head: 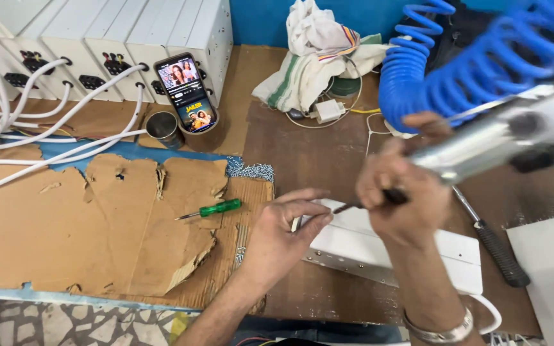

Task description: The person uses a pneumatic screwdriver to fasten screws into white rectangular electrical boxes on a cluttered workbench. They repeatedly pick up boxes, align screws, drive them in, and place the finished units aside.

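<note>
Under both sets of fingers, a white flat box with a metal edge strip is seen lying on the brown bench. The left hand is laid on the box's near-left end; its fingers are curled together, tips pressed at the box corner, where something small may be pinched, though this cannot be told. The right hand is closed around a black-handled driver, whose tip is pointed left toward the left fingertips, almost touching them. A silver pneumatic tool, blurred, is seen just beyond the right knuckles, fed by a blue coiled hose; whether it is gripped or hanging cannot be told.

Step judged in hand: a fastener being set or started at the box's left corner, box steadied by the left hand. The next move would call for the driver tip to be seated squarely at the spot under the left fingertips while the box is kept from sliding.

Left of the left fingers, a green-handled screwdriver is lying on torn cardboard, with a scatter of small screws beyond it. Right of the right hand, a black-gripped tool is lying on the bench. Far beyond the fingers, a phone in a steel cup, white socket boxes with white cables and a bundled cloth are seen.
</note>
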